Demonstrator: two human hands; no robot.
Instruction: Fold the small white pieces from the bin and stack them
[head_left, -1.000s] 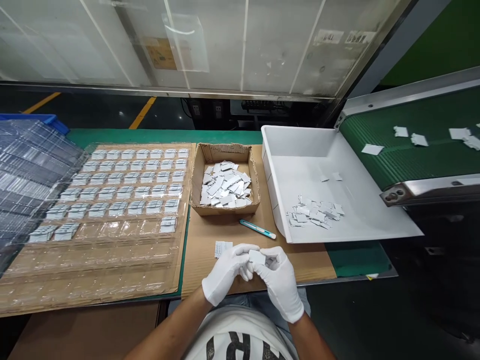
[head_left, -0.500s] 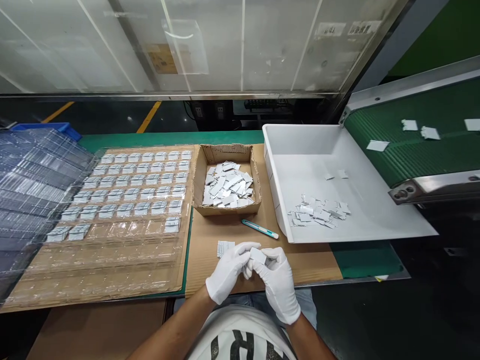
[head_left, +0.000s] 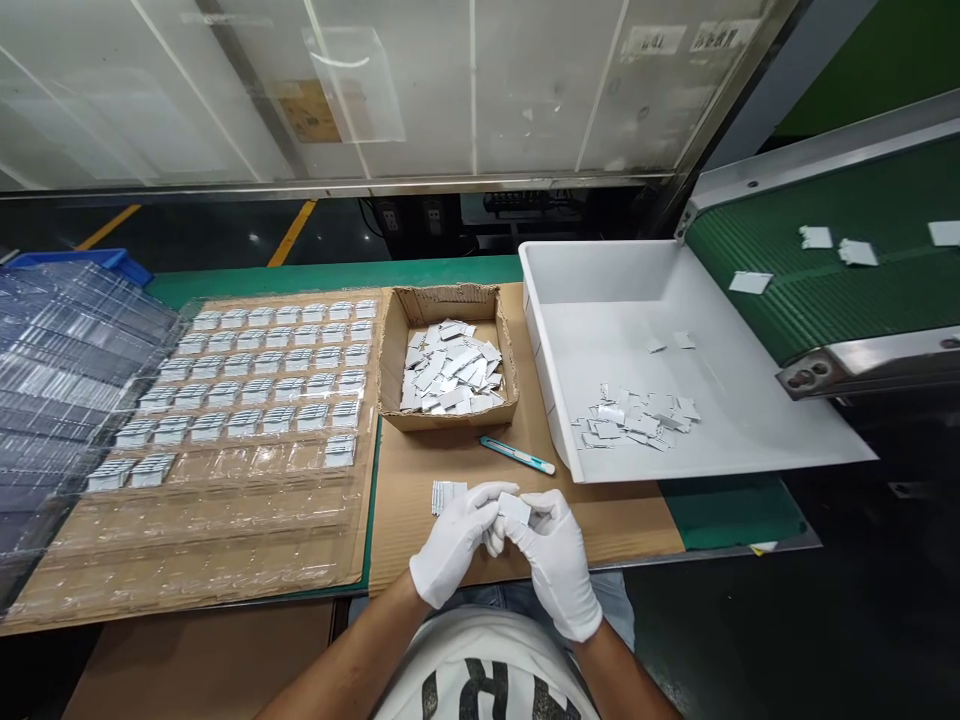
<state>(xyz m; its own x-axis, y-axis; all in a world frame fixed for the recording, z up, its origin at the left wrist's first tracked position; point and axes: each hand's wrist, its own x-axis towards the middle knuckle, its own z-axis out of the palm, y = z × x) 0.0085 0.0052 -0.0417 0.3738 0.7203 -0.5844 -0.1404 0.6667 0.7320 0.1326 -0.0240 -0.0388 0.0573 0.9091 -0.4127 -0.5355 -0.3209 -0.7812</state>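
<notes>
Both my hands wear white gloves and meet in front of my body, over the cardboard-covered bench. Between them is a small flat white piece (head_left: 514, 508). My left hand (head_left: 459, 535) grips its left side, and my right hand (head_left: 553, 555) pinches its right side with thumb and fingers. Just beyond my left hand lies a short row of similar white pieces (head_left: 445, 495), partly covered by the glove. A teal and white utility knife (head_left: 517, 455) rests on the cardboard ahead of my hands. Behind it stands an open cardboard box (head_left: 448, 418) with many loose white pieces inside.
To the left, a clear plastic tray (head_left: 225, 520) holds rows of stacked white pieces. Stacked clear trays (head_left: 67, 370) stand at far left, before a blue bin (head_left: 112, 262). On the right, a white tub (head_left: 720, 400) with scattered pieces sits below a green conveyor belt (head_left: 840, 290) carrying several more.
The view has shifted slightly. My hands keep almost the same pose around the white piece, and nothing has been put down or picked up.
</notes>
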